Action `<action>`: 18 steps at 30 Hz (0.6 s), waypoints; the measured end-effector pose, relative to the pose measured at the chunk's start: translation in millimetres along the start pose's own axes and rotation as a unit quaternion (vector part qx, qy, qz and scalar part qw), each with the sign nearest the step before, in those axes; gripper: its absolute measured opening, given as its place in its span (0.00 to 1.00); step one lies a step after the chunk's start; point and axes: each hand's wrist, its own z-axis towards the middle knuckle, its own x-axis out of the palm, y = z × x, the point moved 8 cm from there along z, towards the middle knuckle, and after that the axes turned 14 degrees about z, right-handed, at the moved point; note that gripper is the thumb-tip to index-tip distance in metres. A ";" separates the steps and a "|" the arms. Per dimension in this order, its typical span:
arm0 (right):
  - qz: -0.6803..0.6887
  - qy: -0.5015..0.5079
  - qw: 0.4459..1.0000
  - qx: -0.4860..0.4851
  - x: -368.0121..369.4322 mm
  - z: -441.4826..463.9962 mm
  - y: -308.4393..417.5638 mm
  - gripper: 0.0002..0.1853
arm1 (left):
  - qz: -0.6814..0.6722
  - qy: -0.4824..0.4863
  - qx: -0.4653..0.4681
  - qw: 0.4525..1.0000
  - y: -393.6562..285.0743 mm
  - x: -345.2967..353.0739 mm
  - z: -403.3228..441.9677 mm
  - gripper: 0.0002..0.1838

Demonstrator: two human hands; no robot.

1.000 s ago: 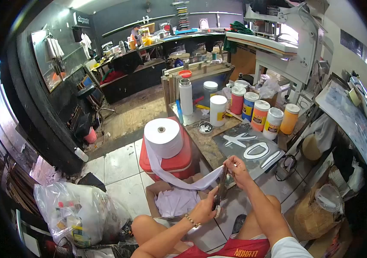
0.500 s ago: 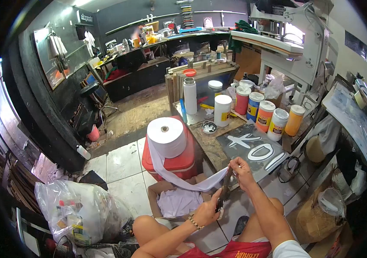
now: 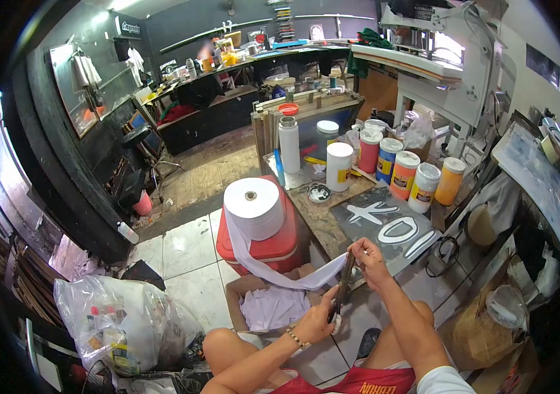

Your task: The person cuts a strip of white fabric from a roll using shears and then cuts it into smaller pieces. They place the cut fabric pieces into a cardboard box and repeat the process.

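Observation:
My left hand (image 3: 320,318), with a beaded bracelet at the wrist, is wrapped round the handle end of dark scissors (image 3: 344,279) that point upward. At their tips, my right hand (image 3: 367,262) pinches the end of a white strip (image 3: 283,281). The strip hangs in a curve from a large white roll (image 3: 254,217), which stands on a red box (image 3: 291,244). Under the strip, an open cardboard box (image 3: 235,307) holds white cut pieces (image 3: 273,308). Whether the scissor blades are apart is too small to tell.
Paint jars (image 3: 403,177) and a dark "KOI" board (image 3: 375,213) occupy the low wooden table (image 3: 313,213). A filled plastic bag (image 3: 119,322) lies at the left, a worn cardboard box (image 3: 473,331) at the right. Behind stands a large white press (image 3: 480,72).
Over the last second the view has shifted slightly, moving the scene a little within the frame. Both hands keep nearly the same places on the scissors and strip.

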 end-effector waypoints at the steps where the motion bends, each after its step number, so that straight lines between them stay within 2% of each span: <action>1: -0.002 0.001 1.000 -0.002 0.6 -0.1 1.1 0.16 | 0.001 -0.011 0.007 1.000 -1.7 -1.3 0.3 0.50; 5: -0.004 0.000 1.000 -0.026 -3.0 2.0 1.5 0.13 | 0.032 -0.058 0.046 0.997 -22.2 -15.4 -4.7 0.50; 9: -0.016 -0.001 0.999 -0.027 -3.4 1.6 1.4 0.12 | 0.053 -0.062 0.019 0.996 -12.3 -10.2 -3.8 0.51; 15: 0.006 -0.016 1.000 -0.018 -3.2 4.7 7.2 0.11 | -0.035 -0.015 -0.020 0.999 -23.0 -19.3 -5.0 0.48; 17: 0.066 -0.033 0.996 -0.047 -6.0 6.2 14.4 0.11 | -0.273 -0.019 -0.005 0.962 -15.1 -12.6 -1.5 0.47; 18: 0.102 -0.010 0.993 -0.049 -6.3 6.7 19.6 0.13 | -0.346 -0.030 0.003 0.938 -13.3 -12.0 -2.3 0.47</action>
